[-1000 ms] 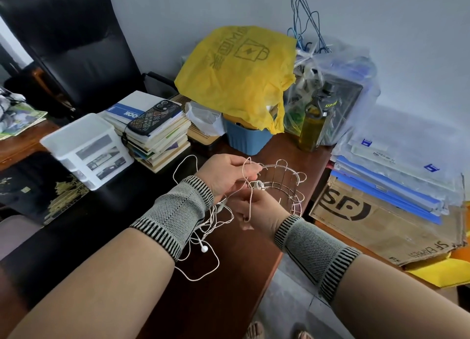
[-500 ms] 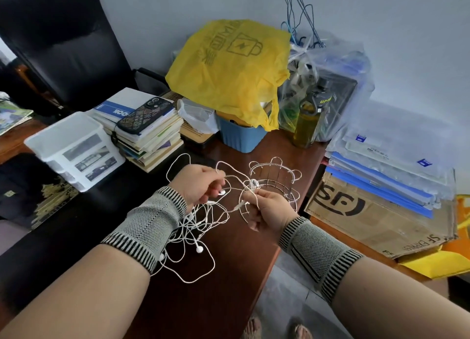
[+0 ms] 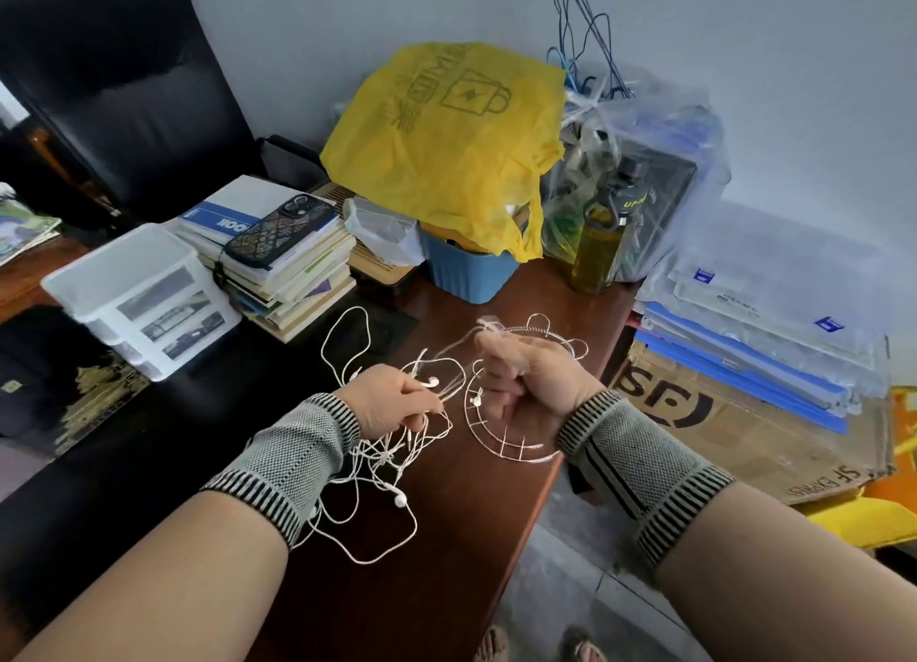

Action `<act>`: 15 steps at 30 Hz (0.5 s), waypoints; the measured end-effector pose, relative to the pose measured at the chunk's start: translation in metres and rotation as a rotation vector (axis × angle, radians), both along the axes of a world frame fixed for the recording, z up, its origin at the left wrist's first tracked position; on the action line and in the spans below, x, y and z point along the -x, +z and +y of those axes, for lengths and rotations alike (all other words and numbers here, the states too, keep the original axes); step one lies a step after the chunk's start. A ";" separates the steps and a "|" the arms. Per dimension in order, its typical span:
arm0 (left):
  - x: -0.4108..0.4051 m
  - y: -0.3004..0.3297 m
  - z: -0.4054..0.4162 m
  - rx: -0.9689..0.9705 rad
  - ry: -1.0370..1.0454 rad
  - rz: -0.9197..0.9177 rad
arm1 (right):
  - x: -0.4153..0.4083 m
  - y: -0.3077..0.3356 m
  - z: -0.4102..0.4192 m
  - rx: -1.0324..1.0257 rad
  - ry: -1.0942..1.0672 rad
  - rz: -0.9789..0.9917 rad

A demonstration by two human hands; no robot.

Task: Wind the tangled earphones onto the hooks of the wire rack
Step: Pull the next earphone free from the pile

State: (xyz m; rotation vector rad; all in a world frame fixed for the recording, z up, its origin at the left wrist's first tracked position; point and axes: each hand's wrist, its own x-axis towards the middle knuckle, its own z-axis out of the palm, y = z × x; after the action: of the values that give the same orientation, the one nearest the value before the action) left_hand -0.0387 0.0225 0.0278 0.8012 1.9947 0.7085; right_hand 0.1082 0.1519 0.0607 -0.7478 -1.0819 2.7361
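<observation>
Left hand grips earphones, tangle hanging below it. Right hand pinches cord at rack. Risk: knot tightens, rack tips, cord slips off hook.

The left hand, which a second ago is up against the rack pinching cord beside the right hand, now sits lower and further left, apart from the rack, gripping the tangle of earphones with one earbud showing at its fingers. The right hand turns over, knuckles up, and lifts a strand toward the rack's top hooks, blurred. The rack tilts toward the camera, its ring base now facing it. More cord hangs loose below the left wrist.
</observation>
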 end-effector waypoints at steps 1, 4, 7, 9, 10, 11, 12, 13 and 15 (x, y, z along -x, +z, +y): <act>0.006 -0.003 -0.003 0.039 0.032 0.019 | 0.003 0.004 0.003 -0.024 -0.005 0.005; 0.017 -0.008 -0.011 0.108 0.110 0.089 | 0.009 0.010 0.013 -0.087 -0.049 -0.014; 0.020 -0.009 -0.012 0.137 0.154 0.133 | 0.011 0.013 0.019 -0.129 -0.089 -0.012; 0.020 -0.008 -0.011 0.140 0.180 0.129 | 0.012 0.012 0.019 -0.145 -0.105 -0.022; 0.020 -0.006 -0.009 0.137 0.190 0.108 | 0.012 0.010 0.018 -0.157 -0.111 -0.030; 0.020 -0.005 -0.008 0.140 0.188 0.075 | 0.013 0.009 0.017 -0.170 -0.112 -0.038; 0.020 -0.003 -0.007 0.146 0.158 0.033 | 0.013 0.008 0.016 -0.179 -0.109 -0.045; 0.021 -0.001 -0.005 0.161 0.098 -0.006 | 0.013 0.007 0.016 -0.187 -0.099 -0.051; 0.022 0.002 -0.003 0.172 -0.011 -0.026 | 0.013 0.007 0.016 -0.207 -0.052 -0.064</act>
State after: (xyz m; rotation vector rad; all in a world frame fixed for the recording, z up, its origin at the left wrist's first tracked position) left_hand -0.0604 0.0196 0.0299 0.6968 1.9954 0.5296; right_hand 0.0952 0.1678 0.0678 -0.8232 -1.3143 2.5223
